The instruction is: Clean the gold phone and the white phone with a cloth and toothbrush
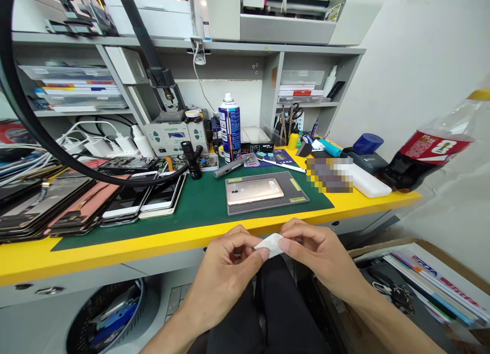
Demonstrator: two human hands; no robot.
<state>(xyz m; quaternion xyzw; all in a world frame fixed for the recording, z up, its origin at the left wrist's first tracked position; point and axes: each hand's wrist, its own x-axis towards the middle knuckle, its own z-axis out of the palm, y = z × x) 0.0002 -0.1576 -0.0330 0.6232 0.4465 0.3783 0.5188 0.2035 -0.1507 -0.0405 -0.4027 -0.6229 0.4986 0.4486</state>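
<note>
Between my two hands is a small white piece, perhaps a folded wipe or paper (270,245), above my lap and just off the front edge of the bench. My left hand (233,267) pinches its left end between thumb and fingers. The other end is pinched by my right hand (319,254). Beyond them a gold smartphone (254,192) lies back side up on a grey perforated mat (294,201).
The yellow-edged bench (184,244) carries stacked phones (126,198) at left, a blue spray can (229,132), a flashlight (191,160) and a grey pen-like tool (230,167). A cola bottle (432,145) stands at right. Below sits a waste basket (141,313).
</note>
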